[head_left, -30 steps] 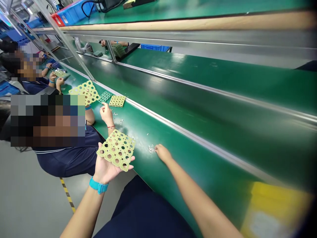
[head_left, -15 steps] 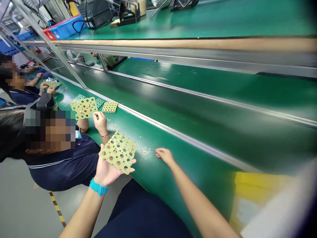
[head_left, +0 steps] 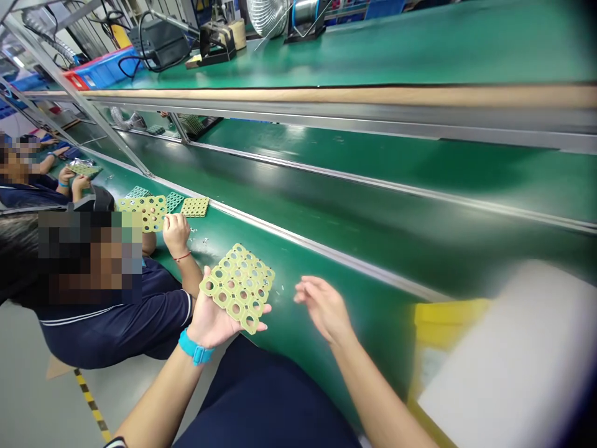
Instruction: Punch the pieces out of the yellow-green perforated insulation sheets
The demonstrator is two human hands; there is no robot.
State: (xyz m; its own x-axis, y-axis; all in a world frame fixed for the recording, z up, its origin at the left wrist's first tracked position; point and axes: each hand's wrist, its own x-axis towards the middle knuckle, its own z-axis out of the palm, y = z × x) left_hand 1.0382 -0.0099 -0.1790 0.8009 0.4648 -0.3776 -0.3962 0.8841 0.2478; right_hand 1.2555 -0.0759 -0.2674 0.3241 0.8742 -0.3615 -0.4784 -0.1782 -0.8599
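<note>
Remotely, I have the left fingers (head_left: pixel 266 308) gripping the panel (head_left: pixel 237 291) from beneath, by the bench (head_left: pixel 373 323); the right fingers (head_left: pixel 308 287), half-curled, stay empty or loaded, I can't tell. The panel seems light, stiff, slightly brittle: hold opposite edges.

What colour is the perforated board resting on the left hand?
The board is pale yellow-green, showing best in the head view.

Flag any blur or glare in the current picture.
Head view: yellow box and white object at lower right are blurred; same view, right hand looks softer than the panel on the left hand; same view, pale glare marks the far bench.
</note>
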